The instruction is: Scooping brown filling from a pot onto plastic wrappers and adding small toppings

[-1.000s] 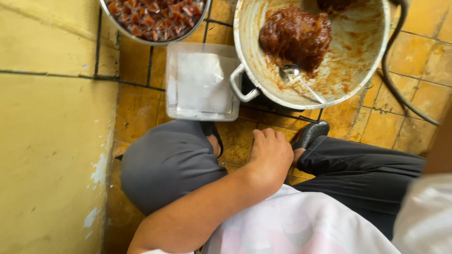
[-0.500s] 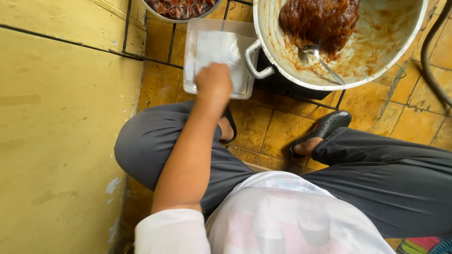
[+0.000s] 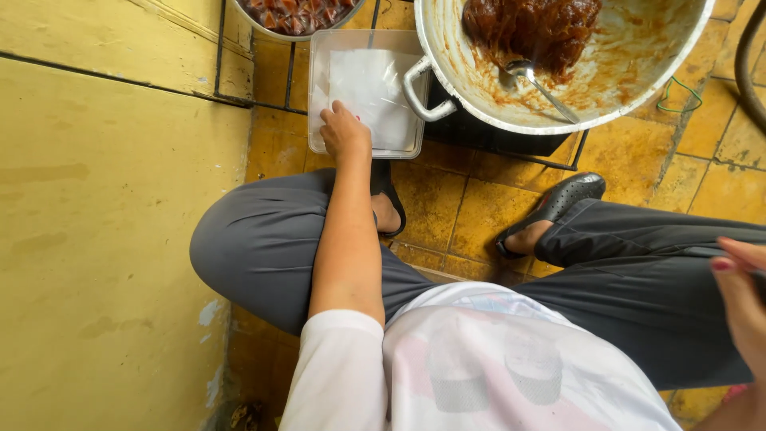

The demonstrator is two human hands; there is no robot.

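My left hand (image 3: 344, 132) reaches forward over my knee to a clear plastic tray (image 3: 318, 76) on the tiled floor. Its fingers are bent on the near left corner of a stack of clear plastic bags (image 3: 377, 80) lying in the tray, and seem to pinch the top one. My right hand (image 3: 740, 297) shows only partly at the right edge, above my right thigh, with its fingers close together. Whether it holds something is hidden by the frame edge.
A big metal pot (image 3: 638, 76) holding dark brown paste (image 3: 533, 28) and a spoon (image 3: 544, 85) stands on a black stand (image 3: 495, 137) right of the tray. A metal bowl (image 3: 291, 16) of reddish pieces lies behind it. A yellow wall (image 3: 104, 239) runs along the left. A hose (image 3: 746, 68) curves at far right.
My left hand went from near my foot up to the tray, then drew back to the bag stack's near corner. My right hand has come into view at the right edge.
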